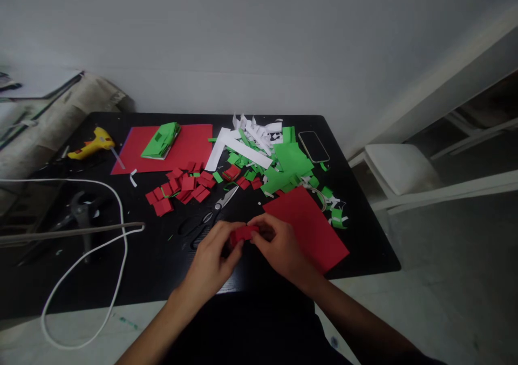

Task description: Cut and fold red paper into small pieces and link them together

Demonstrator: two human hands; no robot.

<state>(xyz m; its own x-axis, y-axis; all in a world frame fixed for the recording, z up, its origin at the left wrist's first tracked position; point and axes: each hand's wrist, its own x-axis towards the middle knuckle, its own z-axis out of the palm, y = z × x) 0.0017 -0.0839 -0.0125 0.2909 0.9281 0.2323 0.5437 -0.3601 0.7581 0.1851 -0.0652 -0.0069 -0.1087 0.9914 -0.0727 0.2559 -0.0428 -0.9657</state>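
Between my two hands, above the near edge of the black table, is a small folded piece of red paper (245, 234). My left hand (216, 252) pinches its left end with thumb and fingers. On the other end, my right hand (278, 241) is closed in the same way. Black-handled scissors (216, 208) lie just beyond my left hand, blades pointing away to the right. A red paper sheet (309, 225) lies partly under my right hand and forearm. Farther left sits a pile of folded red paper pieces (188, 184), with bits of green among them.
Green paper scraps (289, 163) and white paper strips (253, 138) cover the back middle, beside a phone (313, 147). A yellow glue gun (94, 144), pliers (83, 214) and a looped white cable (123, 257) lie left. Green folded paper (162, 140) rests on another red sheet (190, 149).
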